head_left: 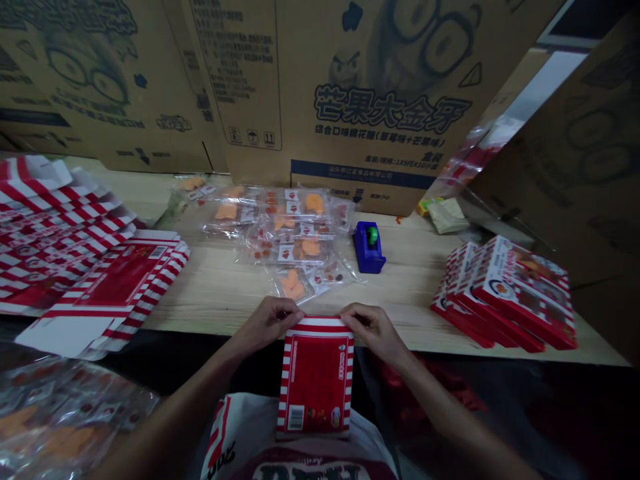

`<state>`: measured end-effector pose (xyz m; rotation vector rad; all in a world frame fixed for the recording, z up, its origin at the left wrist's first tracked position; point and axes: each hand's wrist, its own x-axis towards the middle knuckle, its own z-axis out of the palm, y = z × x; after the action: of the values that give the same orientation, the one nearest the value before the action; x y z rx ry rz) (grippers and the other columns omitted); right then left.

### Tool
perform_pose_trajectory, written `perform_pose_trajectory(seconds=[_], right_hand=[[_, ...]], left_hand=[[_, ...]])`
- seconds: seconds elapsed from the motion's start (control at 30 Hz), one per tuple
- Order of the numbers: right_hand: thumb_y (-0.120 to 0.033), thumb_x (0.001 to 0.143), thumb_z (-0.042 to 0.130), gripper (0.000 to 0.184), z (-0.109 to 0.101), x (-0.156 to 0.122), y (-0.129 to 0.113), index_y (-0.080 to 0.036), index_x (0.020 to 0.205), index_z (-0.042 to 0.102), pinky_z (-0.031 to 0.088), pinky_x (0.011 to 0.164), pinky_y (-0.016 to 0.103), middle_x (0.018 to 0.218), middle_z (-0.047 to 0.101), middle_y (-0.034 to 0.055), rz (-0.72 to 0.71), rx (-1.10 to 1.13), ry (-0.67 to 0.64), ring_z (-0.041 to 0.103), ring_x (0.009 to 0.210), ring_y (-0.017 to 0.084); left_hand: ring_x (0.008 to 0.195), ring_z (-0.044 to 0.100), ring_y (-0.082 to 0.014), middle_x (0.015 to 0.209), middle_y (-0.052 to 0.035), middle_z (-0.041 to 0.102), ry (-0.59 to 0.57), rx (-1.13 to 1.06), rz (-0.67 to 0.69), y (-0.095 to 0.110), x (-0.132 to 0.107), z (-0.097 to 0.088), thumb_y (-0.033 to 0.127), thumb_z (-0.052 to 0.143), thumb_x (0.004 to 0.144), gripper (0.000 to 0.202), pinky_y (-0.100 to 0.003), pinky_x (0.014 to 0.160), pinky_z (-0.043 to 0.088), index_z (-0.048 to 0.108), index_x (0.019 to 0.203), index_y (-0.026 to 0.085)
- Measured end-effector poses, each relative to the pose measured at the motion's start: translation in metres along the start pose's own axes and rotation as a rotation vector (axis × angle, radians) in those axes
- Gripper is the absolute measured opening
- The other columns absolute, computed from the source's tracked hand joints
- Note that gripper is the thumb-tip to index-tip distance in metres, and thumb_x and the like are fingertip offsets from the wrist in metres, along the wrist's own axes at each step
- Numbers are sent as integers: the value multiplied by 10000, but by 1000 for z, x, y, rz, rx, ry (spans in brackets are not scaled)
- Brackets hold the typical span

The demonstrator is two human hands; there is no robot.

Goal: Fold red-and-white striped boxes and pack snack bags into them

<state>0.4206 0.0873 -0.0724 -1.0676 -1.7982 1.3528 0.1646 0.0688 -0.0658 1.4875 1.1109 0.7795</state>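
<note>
A red box with red-and-white striped edges is held upright against my body, below the table's front edge. Its printed panel with a barcode faces up toward me. My left hand pinches the top left corner of this box, fingers closed. At the top right corner, my right hand pinches it the same way. Just beyond my hands lie clear packets of orange sweets on the table. A blue tape dispenser with a green roll sits to the right of the packets.
Stacked flat striped cartons lie on the left of the wooden table. Several filled red boxes are piled at right. Big cardboard cartons stand along the back. More sweet packets fill the lower left.
</note>
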Motion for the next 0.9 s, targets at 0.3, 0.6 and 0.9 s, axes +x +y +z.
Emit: perform_pose_trajectory(seconds=[0.3,0.6,0.9], right_hand=[[-309,869,613,142,21,-26,23,-206,846,707,520,791,300,951,718,74,-90,-19,214,672,890,198],[-454,793,617,285,-34,28,37,-187,832,708,502,798,320,981,704,90,-43,-59,536,642,910,206],[-482,627,633,335,-95,115,85,-153,574,659,395,551,265,546,577,7,84,-126,835,507,560,150]], left_hand=[[919,677,-225,994,-93,745,133,-307,16,-23,-8,34,332,712,762,182,-336,856,497,759,875,197],[874,653,-212,915,-71,738,260,-276,5,-37,-8,37,336,713,759,145,-321,852,464,731,722,196],[814,610,-196,867,-53,686,283,-272,10,-32,0,43,362,707,747,220,-292,775,442,648,649,174]])
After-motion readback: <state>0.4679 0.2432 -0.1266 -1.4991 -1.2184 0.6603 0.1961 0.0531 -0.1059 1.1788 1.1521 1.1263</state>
